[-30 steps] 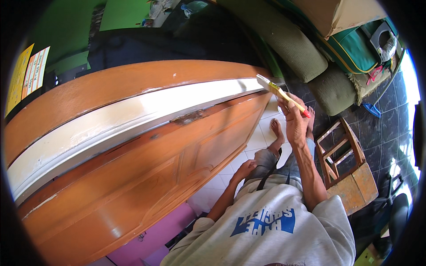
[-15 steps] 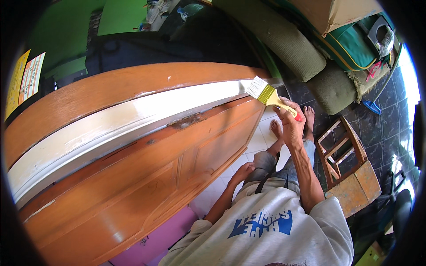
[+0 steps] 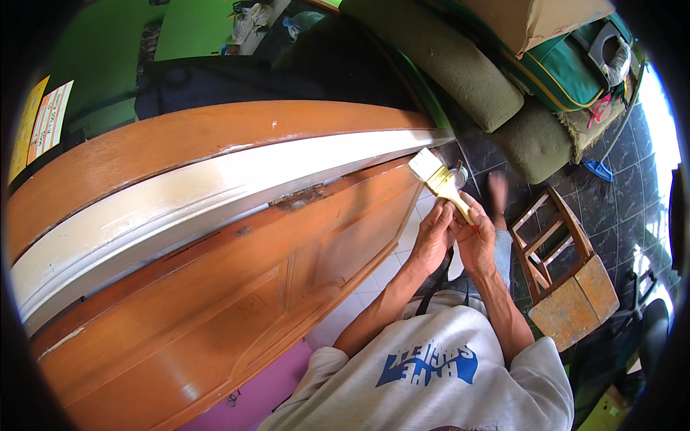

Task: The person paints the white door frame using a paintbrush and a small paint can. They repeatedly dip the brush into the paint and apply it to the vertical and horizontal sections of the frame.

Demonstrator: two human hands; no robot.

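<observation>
A paintbrush [image 3: 449, 188] with a pale wooden handle, a yellow band and white-coated bristles tilts up and left. My right hand [image 3: 476, 233] is closed round its handle. My left hand [image 3: 433, 235] meets it at the handle, fingers pinched against the brush; the exact grip is partly hidden. The bristles are off the white-painted strip [image 3: 266, 164] of the door frame, just above the top end of the orange-brown wooden door [image 3: 266, 266]. A small round tin [image 3: 459, 172] shows partly behind the brush.
A wooden step stool [image 3: 568, 287] stands on dark tiles at right. Rolled olive cushions [image 3: 474, 79], a green bag [image 3: 568, 75] and a blue broom head [image 3: 598, 170] lie at far right. Along the open door's edge sits a worn metal lock plate [image 3: 305, 197].
My left hand has come up from beside my leg to the brush handle. The brush has moved off the white strip, slightly down and right. My right foot is blurred by motion.
</observation>
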